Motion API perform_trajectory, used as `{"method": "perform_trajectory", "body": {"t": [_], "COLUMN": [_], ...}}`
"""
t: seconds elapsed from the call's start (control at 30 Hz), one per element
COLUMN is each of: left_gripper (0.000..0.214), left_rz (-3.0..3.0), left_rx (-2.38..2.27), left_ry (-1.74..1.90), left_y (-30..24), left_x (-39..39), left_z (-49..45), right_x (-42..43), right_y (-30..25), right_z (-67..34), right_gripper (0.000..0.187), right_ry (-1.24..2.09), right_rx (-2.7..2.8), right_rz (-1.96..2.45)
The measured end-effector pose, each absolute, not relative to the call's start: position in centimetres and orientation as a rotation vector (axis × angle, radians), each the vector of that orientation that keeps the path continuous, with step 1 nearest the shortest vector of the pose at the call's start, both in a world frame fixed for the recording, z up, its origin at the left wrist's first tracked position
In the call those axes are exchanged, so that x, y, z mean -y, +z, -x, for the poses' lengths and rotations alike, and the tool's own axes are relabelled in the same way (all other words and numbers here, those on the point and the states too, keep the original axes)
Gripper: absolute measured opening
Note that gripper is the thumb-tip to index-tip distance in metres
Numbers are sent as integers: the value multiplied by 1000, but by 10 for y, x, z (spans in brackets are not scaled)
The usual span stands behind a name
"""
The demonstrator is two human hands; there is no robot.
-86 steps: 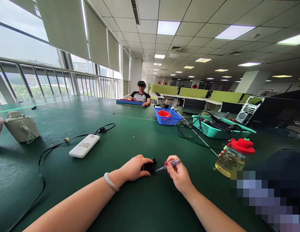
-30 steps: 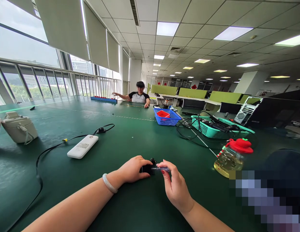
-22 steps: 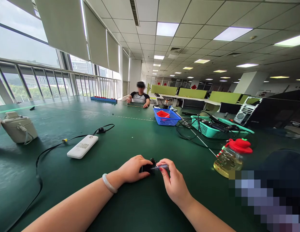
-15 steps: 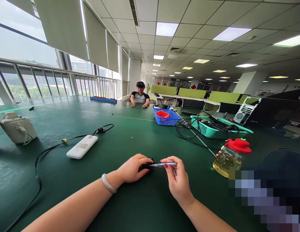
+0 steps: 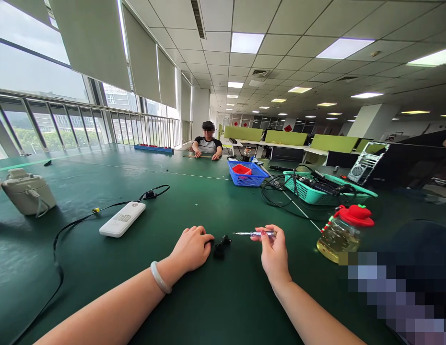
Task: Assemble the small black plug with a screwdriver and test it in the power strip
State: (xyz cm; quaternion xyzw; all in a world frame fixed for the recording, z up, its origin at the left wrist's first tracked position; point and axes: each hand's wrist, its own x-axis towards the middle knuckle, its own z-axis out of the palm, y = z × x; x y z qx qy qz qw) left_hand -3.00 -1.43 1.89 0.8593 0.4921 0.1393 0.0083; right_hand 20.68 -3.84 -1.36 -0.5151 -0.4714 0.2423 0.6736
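Note:
In the middle of the green table (image 5: 208,297) lies a small black part (image 5: 221,248) with a bulkier near end and a narrower far end; I cannot tell its kind. My left hand (image 5: 192,249), a pale bangle on its wrist, rests palm down just left of this part, apart from it. Its thumb and index finger stand a little apart, and its other fingertips are hidden. To the right, my right hand (image 5: 275,249) grips a screwdriver (image 5: 257,234) by its clear purplish handle. The thin metal shaft points left, its tip short of the black part.
A white power bank (image 5: 123,219) and a black cable (image 5: 77,221) lie left, near a beige container (image 5: 29,191). A blue basket (image 5: 247,179), a teal basket (image 5: 309,194) with cables and a red-lidded jar (image 5: 341,237) stand right. A person (image 5: 207,143) sits at the far end.
My left hand has let go of the black part and shifted slightly left. My right hand has drawn the screwdriver back to the right, away from the part.

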Motion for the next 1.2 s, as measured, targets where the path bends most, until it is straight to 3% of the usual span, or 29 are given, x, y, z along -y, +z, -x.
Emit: {"method": "perform_trajectory", "body": {"t": [0.37, 0.67, 0.93, 1.2], "left_gripper": [34, 57, 23, 24], "left_rz": [-2737, -2650, -2656, -2628], "left_rx": [-1552, -981, -993, -1047], "left_ry": [506, 528, 513, 540], "left_y": [25, 12, 16, 15], "left_x": [24, 24, 29, 43], "left_z": [22, 19, 16, 26], "right_x": [46, 40, 24, 15], "right_y": [-9, -14, -19, -22], "right_z": [-196, -196, -197, -202], "right_gripper": [30, 35, 37, 32], "right_ry": [538, 725, 914, 985], "right_rx": [1178, 975, 661, 608], "right_rz": [1125, 1065, 1014, 1048]}}
